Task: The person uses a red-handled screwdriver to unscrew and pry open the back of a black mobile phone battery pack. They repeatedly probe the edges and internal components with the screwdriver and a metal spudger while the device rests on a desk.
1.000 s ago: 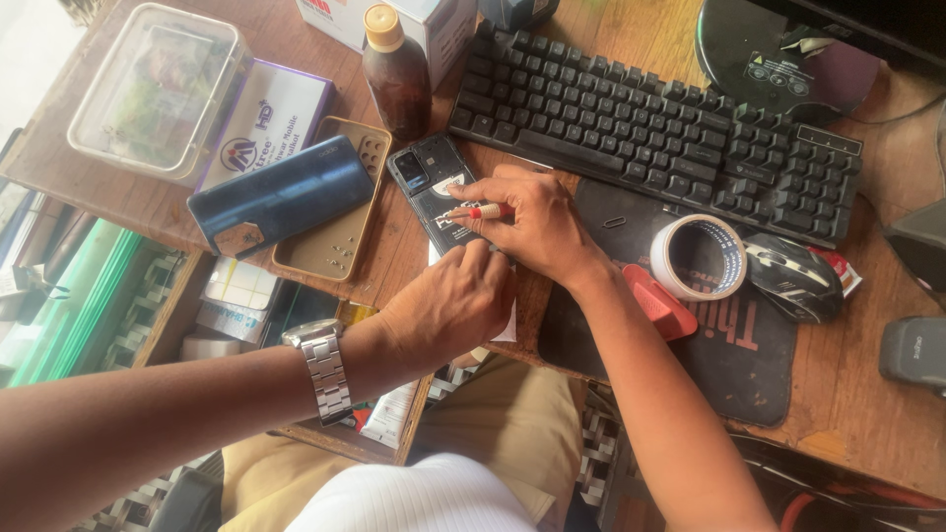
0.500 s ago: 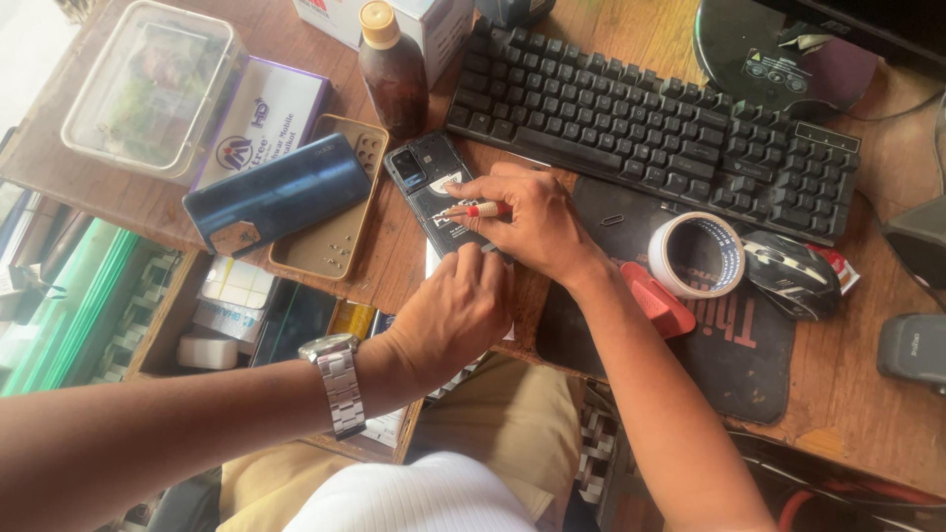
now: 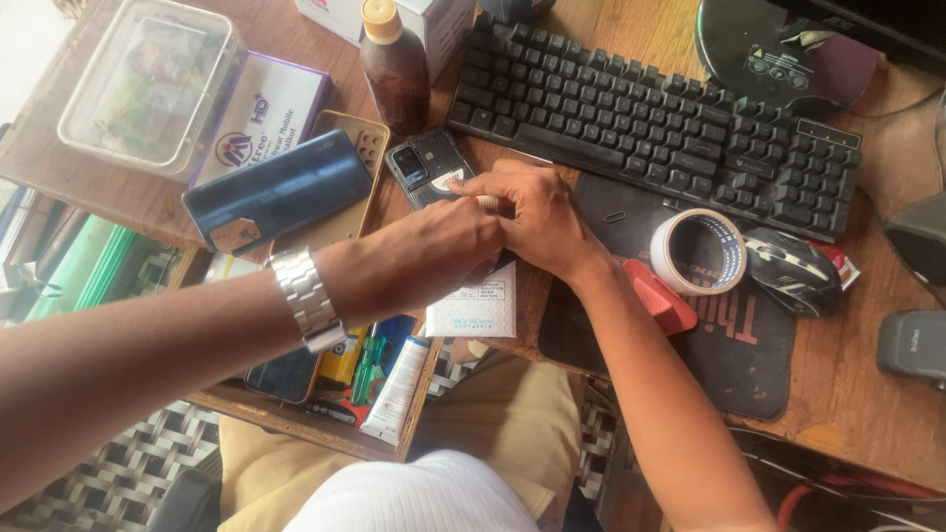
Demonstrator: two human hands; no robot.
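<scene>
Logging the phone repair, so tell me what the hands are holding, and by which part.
The right hand pinches a red-handled tool by its handle, over the dark phone. The left hand's hold cannot be told.

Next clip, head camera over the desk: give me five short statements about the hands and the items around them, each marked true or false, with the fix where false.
1. Both hands meet over the small dark phone lying back-up beside the keyboard. True.
2. The left hand wears a metal wristwatch. True.
3. The roll of tape stands on top of the keyboard. False: it sits on the dark mouse pad, next to the mouse.
4. The brown bottle lies on its side. False: it stands upright, cap on.
5. The right hand grips the mouse. False: it is at the phone; the mouse lies untouched.
</scene>
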